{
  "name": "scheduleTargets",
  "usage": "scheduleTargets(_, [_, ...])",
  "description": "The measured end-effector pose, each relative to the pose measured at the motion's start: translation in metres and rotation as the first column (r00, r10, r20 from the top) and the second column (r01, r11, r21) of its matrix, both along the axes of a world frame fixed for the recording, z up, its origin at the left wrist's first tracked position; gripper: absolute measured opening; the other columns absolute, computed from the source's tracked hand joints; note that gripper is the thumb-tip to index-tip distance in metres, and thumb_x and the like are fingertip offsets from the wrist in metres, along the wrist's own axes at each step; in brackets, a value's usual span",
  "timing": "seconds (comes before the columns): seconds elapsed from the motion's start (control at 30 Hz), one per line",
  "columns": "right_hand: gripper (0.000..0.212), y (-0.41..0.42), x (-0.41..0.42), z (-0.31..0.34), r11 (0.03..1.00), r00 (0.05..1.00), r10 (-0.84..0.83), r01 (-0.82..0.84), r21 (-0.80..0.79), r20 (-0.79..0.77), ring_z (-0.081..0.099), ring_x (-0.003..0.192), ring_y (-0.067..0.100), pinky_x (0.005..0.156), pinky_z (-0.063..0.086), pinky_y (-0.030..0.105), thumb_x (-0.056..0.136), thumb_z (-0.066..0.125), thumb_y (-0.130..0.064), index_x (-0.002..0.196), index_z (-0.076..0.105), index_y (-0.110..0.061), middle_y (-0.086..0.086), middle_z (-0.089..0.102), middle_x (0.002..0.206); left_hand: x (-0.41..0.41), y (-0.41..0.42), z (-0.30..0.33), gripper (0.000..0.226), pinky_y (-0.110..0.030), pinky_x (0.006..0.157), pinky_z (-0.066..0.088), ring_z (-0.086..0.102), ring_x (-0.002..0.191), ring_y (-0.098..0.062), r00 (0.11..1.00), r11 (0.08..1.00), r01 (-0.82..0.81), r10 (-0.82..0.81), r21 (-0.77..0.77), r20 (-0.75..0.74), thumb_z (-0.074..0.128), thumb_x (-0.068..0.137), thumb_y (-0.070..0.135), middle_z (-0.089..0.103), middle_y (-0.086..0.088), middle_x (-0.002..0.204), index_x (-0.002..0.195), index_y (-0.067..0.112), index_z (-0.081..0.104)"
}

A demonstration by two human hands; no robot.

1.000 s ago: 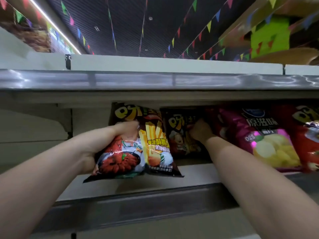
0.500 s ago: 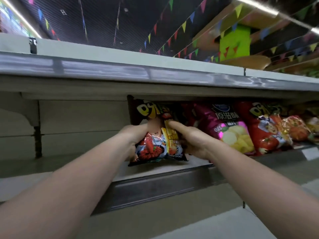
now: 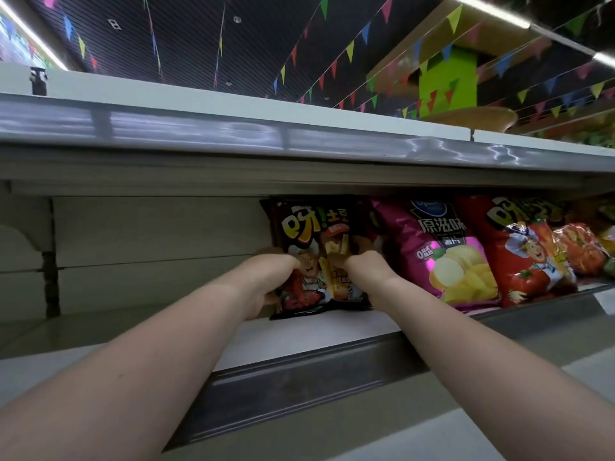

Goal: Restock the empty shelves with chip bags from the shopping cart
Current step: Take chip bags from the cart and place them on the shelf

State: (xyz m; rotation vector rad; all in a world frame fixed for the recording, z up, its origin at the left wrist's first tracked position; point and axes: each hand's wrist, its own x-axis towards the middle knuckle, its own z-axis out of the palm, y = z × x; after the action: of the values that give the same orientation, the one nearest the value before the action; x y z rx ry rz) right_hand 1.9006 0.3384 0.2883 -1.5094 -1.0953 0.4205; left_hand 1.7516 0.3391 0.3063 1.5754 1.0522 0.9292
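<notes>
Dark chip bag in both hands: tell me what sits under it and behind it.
The dark chip bag stands on the white shelf. Another bag's edge shows behind its right side; anything directly behind is covered by the bag and hands.

Probably a supermarket, retail shelf (image 3: 299, 331) of chip bags (image 3: 442, 247), bunting flags (image 3: 349, 51) overhead

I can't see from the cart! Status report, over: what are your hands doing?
Left hand and right hand both grip dark chip bag, upright on shelf. Pink bag tight alongside. Over.
</notes>
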Motion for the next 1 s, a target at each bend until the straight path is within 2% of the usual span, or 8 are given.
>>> scheduleTargets(0.13, [0.057, 0.0, -0.002, 0.001, 0.988, 0.952, -0.156, 0.147, 0.054, 0.265, 0.055, 0.108, 0.033, 0.09, 0.047, 0.039, 0.091, 0.054, -0.012, 0.143, 0.031, -0.014, 0.02, 0.051, 0.13, 0.006, 0.011, -0.006, 0.029, -0.036, 0.098, 0.045, 0.055, 0.106, -0.02, 0.999, 0.999, -0.017, 0.019, 0.04, -0.036, 0.045, 0.098, 0.02, 0.059, -0.005, 0.114, 0.123, 0.01, 0.055])
scheduleTargets(0.3, [0.052, 0.001, -0.002, -0.002, 0.991, 0.887, -0.136, 0.121, 0.062, 0.442, 0.043, 0.127, 0.034, 0.102, 0.039, 0.034, 0.096, 0.046, -0.021, 0.146, 0.029, -0.016, 0.016, 0.04, 0.143, 0.003, 0.016, -0.011, 0.031, -0.031, 0.091, 0.047, 0.053, 0.108, -0.02, 0.999, 0.998, -0.021, 0.023, 0.057, -0.04, 0.047, 0.097, 0.017, 0.057, -0.005, 0.121, 0.127, 0.012, 0.052])
scheduleTargets(0.47, [0.042, -0.011, -0.007, 0.002, 0.988, 0.878, -0.122, 0.151, -0.025, 0.462, 0.051, 0.118, 0.036, 0.098, 0.043, 0.037, 0.096, 0.043, -0.014, 0.137, 0.036, -0.005, 0.019, 0.049, 0.134, 0.003, 0.01, -0.008, 0.041, -0.024, 0.088, 0.039, 0.044, 0.124, -0.025, 0.993, 0.985, -0.115, 0.117, 0.128, -0.009, 0.041, 0.1, 0.015, 0.044, -0.011, 0.142, 0.14, 0.006, 0.039])
scheduleTargets(0.53, [0.041, -0.017, -0.012, 0.006, 0.984, 0.845, -0.15, 0.177, -0.004, 0.514, 0.053, 0.114, 0.035, 0.093, 0.045, 0.037, 0.094, 0.046, -0.011, 0.133, 0.038, -0.004, 0.019, 0.052, 0.129, -0.004, 0.011, -0.004, 0.038, -0.018, 0.069, 0.039, 0.047, 0.11, -0.023, 0.985, 0.967, -0.175, 0.172, 0.186, 0.035, 0.039, 0.1, 0.011, 0.049, -0.012, 0.132, 0.137, 0.002, 0.042])
scheduleTargets(0.67, [0.049, -0.029, -0.035, 0.013, 0.987, 0.759, -0.16, 0.128, 0.097, 0.631, 0.043, 0.124, 0.029, 0.096, 0.04, 0.033, 0.09, 0.054, -0.018, 0.136, 0.04, -0.008, 0.011, 0.045, 0.133, -0.027, 0.013, 0.002, 0.035, -0.027, 0.093, 0.041, 0.05, 0.12, -0.024, 0.975, 0.941, -0.223, 0.211, 0.255, 0.072, 0.047, 0.098, 0.013, 0.053, -0.006, 0.131, 0.132, 0.01, 0.05])
scheduleTargets(0.8, [0.02, -0.034, -0.075, 0.02, 0.998, 0.773, -0.051, 0.065, 0.002, 0.632, 0.055, 0.088, 0.024, 0.065, 0.044, 0.027, 0.095, 0.05, -0.023, 0.096, 0.059, -0.005, 0.004, 0.051, 0.087, -0.053, 0.009, 0.002, 0.033, -0.03, 0.094, 0.046, 0.056, 0.113, -0.023, 0.945, 0.901, -0.319, 0.28, 0.294, 0.167, 0.057, 0.092, 0.016, 0.057, -0.005, 0.122, 0.125, 0.017, 0.054])
scheduleTargets(0.9, [0.031, -0.031, -0.11, 0.022, 0.999, 0.764, 0.043, -0.051, -0.005, 0.644, 0.059, 0.095, 0.025, 0.076, 0.052, 0.032, 0.096, 0.049, -0.026, 0.116, 0.057, -0.004, 0.011, 0.057, 0.102, -0.086, 0.004, 0.004, 0.023, -0.032, 0.094, 0.049, 0.059, 0.104, -0.023, 0.904, 0.863, -0.419, 0.365, 0.282, 0.224, 0.059, 0.091, 0.013, 0.06, -0.006, 0.112, 0.114, 0.018, 0.057])
scheduleTargets(1.0, [0.037, -0.035, -0.148, 0.025, 0.969, 0.757, 0.159, -0.242, 0.045, 0.634, 0.056, 0.103, 0.018, 0.081, 0.042, 0.021, 0.095, 0.049, -0.024, 0.131, 0.052, -0.018, 0.007, 0.055, 0.129, -0.131, -0.003, 0.001, 0.014, -0.032, 0.086, 0.051, 0.061, 0.089, -0.021, 0.861, 0.825, -0.498, 0.432, 0.268, 0.27, 0.056, 0.092, 0.012, 0.062, -0.003, 0.09, 0.106, 0.016, 0.056])
